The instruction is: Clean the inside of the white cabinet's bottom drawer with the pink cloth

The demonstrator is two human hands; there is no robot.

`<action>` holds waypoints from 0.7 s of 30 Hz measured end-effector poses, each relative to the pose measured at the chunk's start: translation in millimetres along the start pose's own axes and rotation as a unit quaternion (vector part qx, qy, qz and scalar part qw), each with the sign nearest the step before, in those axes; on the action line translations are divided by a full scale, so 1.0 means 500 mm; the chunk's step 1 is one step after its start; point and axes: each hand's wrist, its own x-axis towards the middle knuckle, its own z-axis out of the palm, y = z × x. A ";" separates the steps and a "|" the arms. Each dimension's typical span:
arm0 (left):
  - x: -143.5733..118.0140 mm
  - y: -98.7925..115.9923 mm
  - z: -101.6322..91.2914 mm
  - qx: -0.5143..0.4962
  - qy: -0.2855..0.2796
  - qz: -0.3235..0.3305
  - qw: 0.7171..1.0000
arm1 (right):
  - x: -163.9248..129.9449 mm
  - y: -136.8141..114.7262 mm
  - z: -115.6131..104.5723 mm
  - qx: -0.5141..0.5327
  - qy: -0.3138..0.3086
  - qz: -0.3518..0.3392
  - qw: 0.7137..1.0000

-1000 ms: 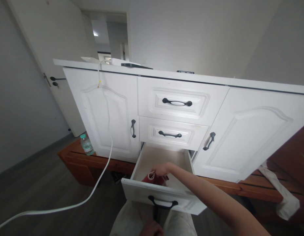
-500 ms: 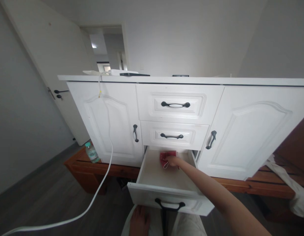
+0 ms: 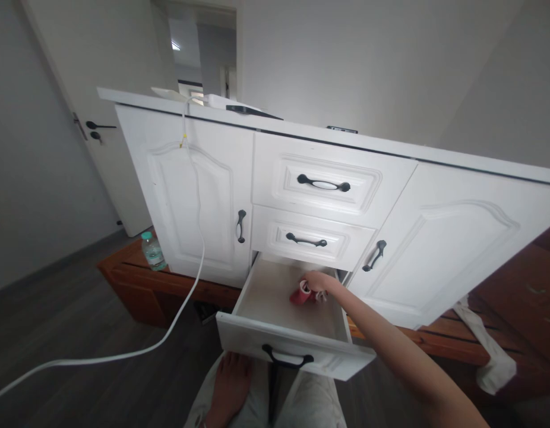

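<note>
At far left a door (image 3: 74,89) with a dark lever handle stands by the grey wall. A white cable (image 3: 186,291) drops from the cabinet top, runs down the left cabinet door (image 3: 186,190) and trails across the dark floor (image 3: 79,321) toward the lower left. A clear water bottle (image 3: 152,252) with a green cap stands on the wooden base (image 3: 136,285) just beside the cabinet's left corner.

Centre: the white cabinet (image 3: 457,238) carries three stacked drawers. The upper two are shut; the bottom drawer (image 3: 293,345) is pulled out. Below its front, the person's left hand (image 3: 233,383) lies flat on the left knee, fingers together and holding nothing.

Inside the open drawer, toward its rear right, lies a red cloth item (image 3: 300,293) with a white loop. The right hand (image 3: 318,283) reaches in from the lower right, forearm stretched over the drawer's right wall, fingers curled and pinched on the red cloth item's upper edge.

Right: the right cabinet door (image 3: 435,255) is closed. A white fabric piece (image 3: 486,351) hangs over the wooden base at the far right.
</note>
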 end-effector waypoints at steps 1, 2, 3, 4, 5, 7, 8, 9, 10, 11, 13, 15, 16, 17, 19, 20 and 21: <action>0.002 0.002 -0.004 0.003 0.000 0.003 1.000 | 0.008 0.012 -0.004 -0.015 0.038 0.029 0.999; 0.003 0.003 -0.007 0.008 0.001 0.005 1.000 | 0.013 0.023 -0.002 -0.030 0.069 0.058 0.995; 0.004 0.003 -0.009 0.013 0.002 0.008 1.000 | 0.017 0.031 0.003 -0.041 0.094 0.083 0.991; 0.004 0.003 -0.010 0.018 0.004 0.011 1.000 | 0.020 0.038 0.010 -0.049 0.110 0.101 0.988; 0.004 0.002 -0.010 0.023 0.004 0.013 1.000 | 0.021 0.044 0.018 -0.054 0.115 0.110 0.986; 0.004 -0.002 -0.009 0.030 0.003 0.011 0.999 | 0.020 0.053 0.028 -0.058 0.093 0.111 0.988; 0.004 -0.004 -0.009 0.033 0.000 0.007 0.999 | 0.018 0.057 0.030 -0.058 0.070 0.106 0.990; 0.005 -0.006 -0.010 0.034 -0.004 0.002 0.999 | 0.015 0.059 0.031 -0.056 0.043 0.099 0.993; 0.005 -0.007 -0.011 0.034 -0.010 -0.003 0.999 | 0.010 0.061 0.034 -0.052 0.014 0.090 0.994; 0.006 -0.007 -0.013 0.033 -0.016 -0.007 0.999 | 0.002 0.060 0.038 -0.047 -0.015 0.080 0.996; 0.008 -0.005 -0.020 0.026 -0.024 -0.012 0.999 | -0.022 0.054 0.056 -0.035 -0.067 0.056 0.996; 0.009 -0.001 -0.029 0.015 -0.028 -0.011 0.999 | -0.056 0.041 0.087 -0.020 -0.113 0.031 0.993; 0.010 0.001 -0.034 0.009 -0.029 -0.011 0.999 | -0.075 0.035 0.103 -0.010 -0.133 0.021 0.991; 0.011 0.004 -0.039 0.003 -0.031 -0.013 0.999 | -0.093 0.029 0.117 0.000 -0.151 0.012 0.988; 0.012 0.007 -0.048 -0.008 -0.033 -0.020 0.999 | -0.121 0.025 0.135 0.027 -0.173 0.002 0.985; 0.012 0.009 -0.051 -0.014 -0.034 -0.023 0.999 | -0.127 0.027 0.136 0.043 -0.175 0.003 0.984; 0.012 0.011 -0.055 -0.019 -0.034 -0.026 0.999 | -0.128 0.030 0.132 0.061 -0.170 0.008 0.983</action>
